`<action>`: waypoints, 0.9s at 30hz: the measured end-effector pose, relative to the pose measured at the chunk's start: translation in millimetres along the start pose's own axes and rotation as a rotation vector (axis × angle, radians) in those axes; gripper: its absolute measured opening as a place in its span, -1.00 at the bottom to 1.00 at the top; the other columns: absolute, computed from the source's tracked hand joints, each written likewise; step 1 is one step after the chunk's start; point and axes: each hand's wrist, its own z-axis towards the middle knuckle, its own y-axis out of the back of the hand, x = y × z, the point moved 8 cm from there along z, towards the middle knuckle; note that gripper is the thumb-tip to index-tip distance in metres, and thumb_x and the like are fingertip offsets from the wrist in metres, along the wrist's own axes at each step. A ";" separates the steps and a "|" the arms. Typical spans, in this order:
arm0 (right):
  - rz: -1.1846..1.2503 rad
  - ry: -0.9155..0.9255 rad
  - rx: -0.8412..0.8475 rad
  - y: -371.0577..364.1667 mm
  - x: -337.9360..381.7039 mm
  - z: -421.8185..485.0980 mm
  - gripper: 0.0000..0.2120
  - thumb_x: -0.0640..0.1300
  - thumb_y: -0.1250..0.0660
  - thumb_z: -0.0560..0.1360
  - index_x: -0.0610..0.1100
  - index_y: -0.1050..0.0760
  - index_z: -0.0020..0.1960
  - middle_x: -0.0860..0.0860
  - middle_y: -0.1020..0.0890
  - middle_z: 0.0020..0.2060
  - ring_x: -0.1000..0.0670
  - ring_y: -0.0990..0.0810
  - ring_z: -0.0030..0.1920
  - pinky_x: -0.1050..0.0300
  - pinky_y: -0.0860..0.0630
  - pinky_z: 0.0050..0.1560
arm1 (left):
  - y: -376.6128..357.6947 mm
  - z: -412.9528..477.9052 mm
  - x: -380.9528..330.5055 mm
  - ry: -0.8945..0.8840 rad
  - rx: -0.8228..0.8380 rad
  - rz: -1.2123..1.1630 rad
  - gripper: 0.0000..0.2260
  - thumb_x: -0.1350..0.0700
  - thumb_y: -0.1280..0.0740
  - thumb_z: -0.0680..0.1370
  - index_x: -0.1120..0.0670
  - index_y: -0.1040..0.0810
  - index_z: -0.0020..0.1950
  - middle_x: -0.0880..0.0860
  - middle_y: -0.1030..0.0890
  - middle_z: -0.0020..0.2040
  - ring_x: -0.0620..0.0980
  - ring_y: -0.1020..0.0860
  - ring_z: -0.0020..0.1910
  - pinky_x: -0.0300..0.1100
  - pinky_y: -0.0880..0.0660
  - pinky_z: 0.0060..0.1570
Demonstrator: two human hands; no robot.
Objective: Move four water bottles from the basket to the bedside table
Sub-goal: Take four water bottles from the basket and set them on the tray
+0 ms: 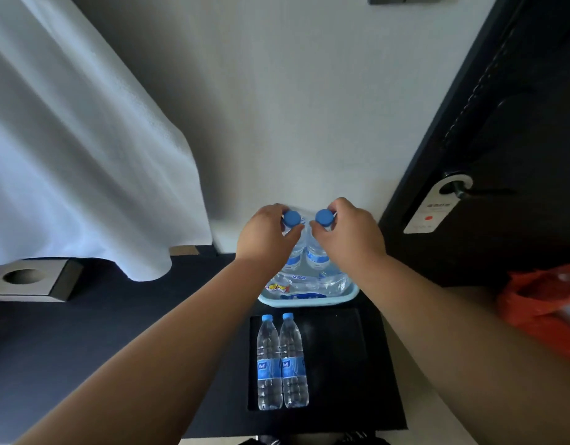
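My left hand (266,234) grips a clear water bottle (295,252) by its neck, under the blue cap. My right hand (349,234) holds a second bottle (317,255) the same way. Both bottles hang upright, side by side, above the light blue basket (309,303), which holds more bottles lying flat. Two water bottles (282,361) with blue labels stand together on the black bedside table (341,364), at its left side.
A white bed sheet (78,162) hangs at the left over a dark surface. A grey holder with a round hole (23,279) sits far left. A dark door with a hanger tag (436,207) is at the right, and an orange bag (543,303) lies below it.
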 end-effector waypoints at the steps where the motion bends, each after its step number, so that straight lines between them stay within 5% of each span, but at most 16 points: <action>1: -0.013 -0.012 -0.013 5.1 1.3 -5.5 -0.69 0.18 -0.43 0.48 -0.02 -0.43 -0.06 0.10 -0.56 -0.33 0.03 -0.55 -0.35 0.06 -0.53 -0.39 | 2.9 -4.1 -3.9 -0.008 0.001 -0.002 -0.81 -0.10 -0.42 0.51 -0.09 -0.57 0.06 -0.16 -0.53 -0.16 -0.21 -0.48 -0.24 -0.29 -0.36 -0.32; 8: -0.058 -0.067 0.032 12.8 -11.6 -54.6 -0.67 0.15 -0.46 0.44 -0.02 -0.38 -0.18 0.07 -0.52 -0.40 0.02 -0.53 -0.42 0.11 -0.43 -0.47 | -6.6 -46.4 -1.6 -0.003 0.103 -0.009 -0.82 -0.18 -0.44 0.44 -0.17 -0.54 -0.05 -0.14 -0.55 -0.30 -0.19 -0.51 -0.32 -0.27 -0.34 -0.38; 15: -0.022 -0.142 0.102 4.8 -39.1 -100.4 -0.70 0.10 -0.46 0.44 -0.06 -0.41 -0.15 0.04 -0.56 -0.38 -0.03 -0.59 -0.38 -0.12 -0.59 -0.38 | -28.3 -89.1 -4.8 0.006 0.176 -0.011 -0.78 -0.24 -0.38 0.43 -0.17 -0.51 -0.04 -0.14 -0.52 -0.34 -0.21 -0.49 -0.39 -0.29 -0.32 -0.44; 21: 0.019 -0.154 0.134 2.8 -61.5 -121.5 -0.64 0.29 -0.33 0.38 0.02 -0.37 -0.18 0.08 -0.55 -0.41 0.05 -0.58 -0.42 -0.09 -0.59 -0.42 | -32.1 -107.9 -16.8 0.015 0.109 -0.011 -0.78 -0.22 -0.39 0.42 -0.14 -0.51 -0.06 -0.14 -0.50 -0.35 -0.21 -0.48 -0.38 -0.29 -0.31 -0.43; 27: 0.054 -0.159 0.222 -1.0 -85.3 -120.6 -0.70 0.17 -0.45 0.41 0.03 -0.39 -0.18 0.08 -0.57 -0.40 0.05 -0.60 -0.41 -0.06 -0.60 -0.41 | -49.8 -118.0 -25.9 0.066 0.145 -0.011 -0.79 -0.21 -0.40 0.43 -0.13 -0.52 -0.08 -0.12 -0.51 -0.36 -0.18 -0.48 -0.38 -0.25 -0.35 -0.43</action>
